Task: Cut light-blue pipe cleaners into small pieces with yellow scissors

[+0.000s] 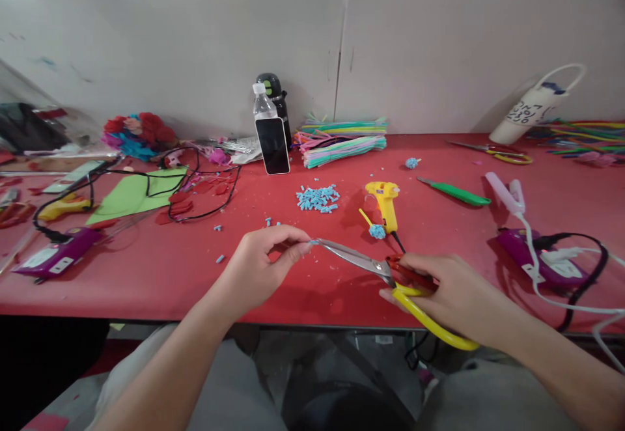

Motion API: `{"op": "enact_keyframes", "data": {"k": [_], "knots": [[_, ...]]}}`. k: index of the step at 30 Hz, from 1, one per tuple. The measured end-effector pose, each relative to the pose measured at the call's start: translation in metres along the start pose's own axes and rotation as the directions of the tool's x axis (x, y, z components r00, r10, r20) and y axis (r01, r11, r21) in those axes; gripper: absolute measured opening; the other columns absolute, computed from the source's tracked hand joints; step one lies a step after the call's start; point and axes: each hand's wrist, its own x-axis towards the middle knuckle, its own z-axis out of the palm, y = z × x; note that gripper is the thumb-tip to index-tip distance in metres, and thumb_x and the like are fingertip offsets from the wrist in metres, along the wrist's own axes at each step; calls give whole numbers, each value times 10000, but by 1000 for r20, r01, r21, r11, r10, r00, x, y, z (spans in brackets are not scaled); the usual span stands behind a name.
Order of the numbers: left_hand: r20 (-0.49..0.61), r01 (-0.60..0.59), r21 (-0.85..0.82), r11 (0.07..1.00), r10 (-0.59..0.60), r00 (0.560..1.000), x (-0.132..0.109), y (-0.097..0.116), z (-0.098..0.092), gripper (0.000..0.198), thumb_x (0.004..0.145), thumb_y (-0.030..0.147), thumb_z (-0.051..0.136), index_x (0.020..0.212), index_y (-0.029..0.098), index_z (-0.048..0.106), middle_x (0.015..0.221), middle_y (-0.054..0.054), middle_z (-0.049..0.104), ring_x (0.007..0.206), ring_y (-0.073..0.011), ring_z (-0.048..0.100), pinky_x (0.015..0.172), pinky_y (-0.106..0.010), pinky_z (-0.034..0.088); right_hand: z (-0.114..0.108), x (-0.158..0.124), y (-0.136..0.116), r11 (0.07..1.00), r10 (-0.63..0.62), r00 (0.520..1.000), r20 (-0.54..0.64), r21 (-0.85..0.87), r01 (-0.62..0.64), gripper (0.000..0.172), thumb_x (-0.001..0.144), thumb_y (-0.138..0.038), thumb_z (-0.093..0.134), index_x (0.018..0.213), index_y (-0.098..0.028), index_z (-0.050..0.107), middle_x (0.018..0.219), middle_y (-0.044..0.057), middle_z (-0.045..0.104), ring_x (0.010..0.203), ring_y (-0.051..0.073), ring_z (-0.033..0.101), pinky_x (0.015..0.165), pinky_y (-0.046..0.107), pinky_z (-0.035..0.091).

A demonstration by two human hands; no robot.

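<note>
My left hand (261, 265) is closed, thumb and forefinger pinching a small light-blue fuzzy piece (314, 241), which looks like pipe cleaner. Its end meets the tip of the scissors (354, 256). My right hand (456, 288) grips these scissors by their red and yellow handles, with the blades pointing left and nearly together. Beyond my hands lies a pile of short blue cut pieces (317, 199). A blue fuzzy ball (377, 231) with a yellow stem rests beside the yellow glue gun (384, 202). Another blue ball (413, 163) sits farther back.
Bundles of pipe cleaners (344, 144) lie by the partition, near a phone (273, 146) propped against a bottle. A green-handled knife (461, 193) is at right. Purple power strips (541, 258) with cables occupy both sides. Green paper (131, 196) lies left.
</note>
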Motion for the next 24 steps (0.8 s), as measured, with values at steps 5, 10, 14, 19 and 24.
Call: {"op": "enact_keyframes", "data": {"k": [5,10,14,19,24], "knots": [[-1,-7,19,1000,7,1000,0,0,0,157,907,328,599,902,209,702,824,-2,715,736,-129,633,691,-221,507,2,1,2,1000,25,1000,8,-17,-25,402,800,-544,657,672,-230,441,560,-55,451,513,114,328,485,220,277],[6,-9,21,1000,9,1000,0,2,0,163,910,335,595,896,209,698,831,-2,709,742,-128,625,688,-221,498,3,1,2,999,23,1000,3,-34,-23,399,798,-548,657,676,-231,448,559,-61,445,515,112,324,486,217,278],[18,-7,19,1000,7,1000,0,2,1,180,918,340,579,907,205,698,844,-12,711,749,-135,628,693,-232,503,3,-1,2,999,19,1000,-4,-44,-19,411,797,-560,650,658,-223,462,544,-57,449,503,107,320,476,213,274],[19,-5,24,1000,5,1000,0,0,2,181,917,344,578,900,207,695,858,-16,718,762,-143,637,704,-240,511,4,0,4,999,18,1000,-17,-46,-19,425,788,-564,646,630,-213,466,523,-48,447,486,102,323,456,212,253],[20,-5,36,999,4,1000,-1,-1,1,177,909,346,592,902,213,709,870,-18,734,772,-148,658,727,-245,529,4,-1,5,999,49,999,-11,-22,-49,391,802,-546,629,644,-216,492,533,-43,460,474,102,339,450,218,257]]}}
